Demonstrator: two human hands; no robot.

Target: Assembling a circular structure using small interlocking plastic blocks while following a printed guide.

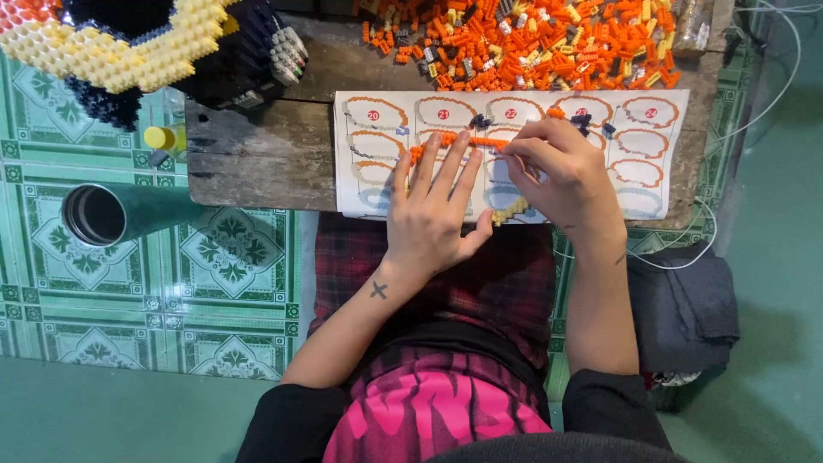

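Note:
My left hand point(433, 206) lies flat, fingers spread, on a white instruction sheet point(651, 184) printed with ring-shaped building steps, its fingertips pressing a curved strip of small orange bricks point(463, 139). My right hand point(561, 167) is beside it, fingers pinched at the right end of that orange strip. Whether a loose brick sits between those fingers is hidden. A short pale yellow brick strip point(510, 208) shows under the right palm. A few dark blue bricks point(585, 122) lie on the sheet above the right hand.
A pile of loose orange, yellow and grey bricks point(531, 43) covers the back of the low wooden board point(257, 154). A large black-and-yellow brick model point(146, 51) stands at the far left. A metal cup point(94, 214), a yellow cap point(159, 137) and folded grey cloth point(681, 309) lie on the green tiled floor.

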